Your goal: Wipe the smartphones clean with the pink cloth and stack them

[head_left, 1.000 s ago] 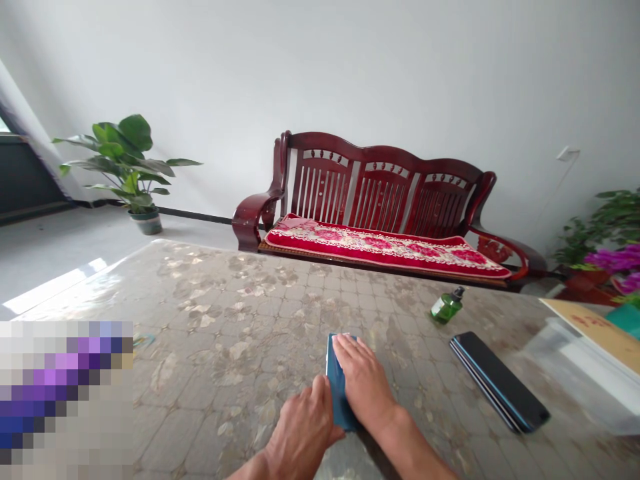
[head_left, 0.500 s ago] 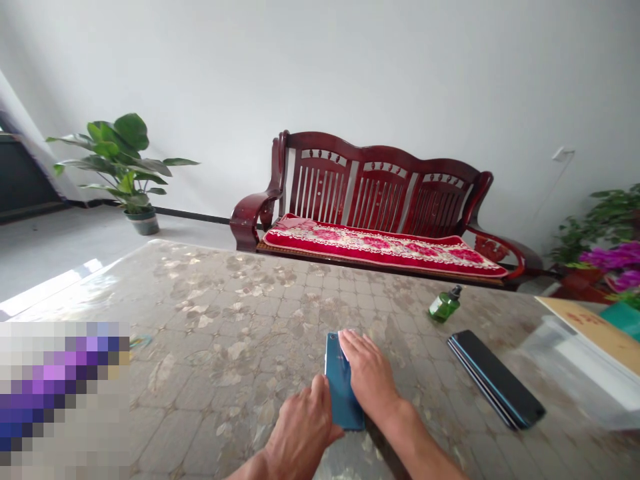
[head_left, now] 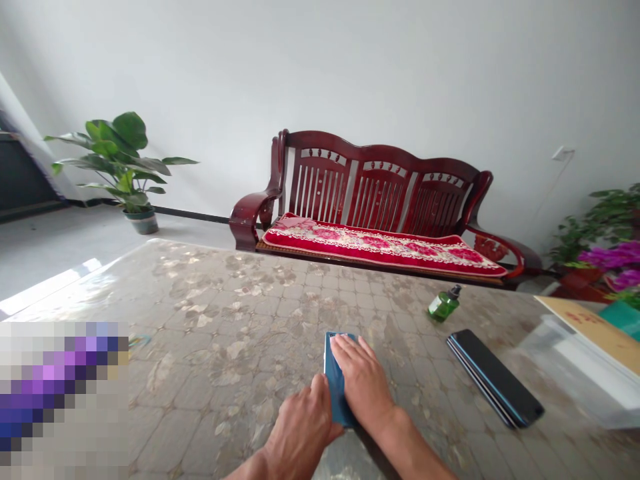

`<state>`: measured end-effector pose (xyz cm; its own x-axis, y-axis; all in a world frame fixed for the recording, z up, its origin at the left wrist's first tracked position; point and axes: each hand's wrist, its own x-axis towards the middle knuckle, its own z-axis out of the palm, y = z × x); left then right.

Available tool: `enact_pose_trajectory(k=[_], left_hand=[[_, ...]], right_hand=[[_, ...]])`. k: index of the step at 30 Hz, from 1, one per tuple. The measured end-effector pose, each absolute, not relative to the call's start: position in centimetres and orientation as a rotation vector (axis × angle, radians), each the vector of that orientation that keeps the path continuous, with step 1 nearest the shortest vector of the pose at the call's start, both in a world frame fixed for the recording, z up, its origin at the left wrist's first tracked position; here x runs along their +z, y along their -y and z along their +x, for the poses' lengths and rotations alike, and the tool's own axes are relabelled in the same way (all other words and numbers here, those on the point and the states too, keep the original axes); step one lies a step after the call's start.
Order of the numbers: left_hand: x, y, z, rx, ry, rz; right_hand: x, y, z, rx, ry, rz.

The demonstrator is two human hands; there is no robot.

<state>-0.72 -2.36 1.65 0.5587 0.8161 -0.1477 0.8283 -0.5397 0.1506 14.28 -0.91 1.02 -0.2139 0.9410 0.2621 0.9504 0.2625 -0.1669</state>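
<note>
Patterned tabletop [head_left: 215,373] spreads beneath a blue phone [head_left: 335,390]: left hand [head_left: 301,423] gripping its near-left edge, right hand [head_left: 364,380] open, flat across its back. Firm left grip with light, even right-palm pressure should prevent slipping.

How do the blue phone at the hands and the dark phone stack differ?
The blue phone is single; the dark phone stack has several layers. The left hand and right hand touch the blue phone, but neither touches the dark phone stack. The blue phone points nearly straight ahead; the dark phone stack lies more slanted.
</note>
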Motion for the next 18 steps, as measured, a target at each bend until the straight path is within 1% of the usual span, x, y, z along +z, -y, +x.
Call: enact_pose_trajectory(k=[3,10,18], left_hand=[[1.9,2.3,-0.7,-0.086,-1.377,2.592],[2.3,2.3,-0.7,-0.073,-1.335,2.587],[2.2,2.5,-0.7,-0.057,-1.375,2.614]], right_hand=[[0.5,0.9,14.0,-0.081,2.203,-1.730],[-0.4,5.5,14.5,-0.123,2.278,-1.505],[0.8,0.8,13.4,-0.042,2.241,-1.679]])
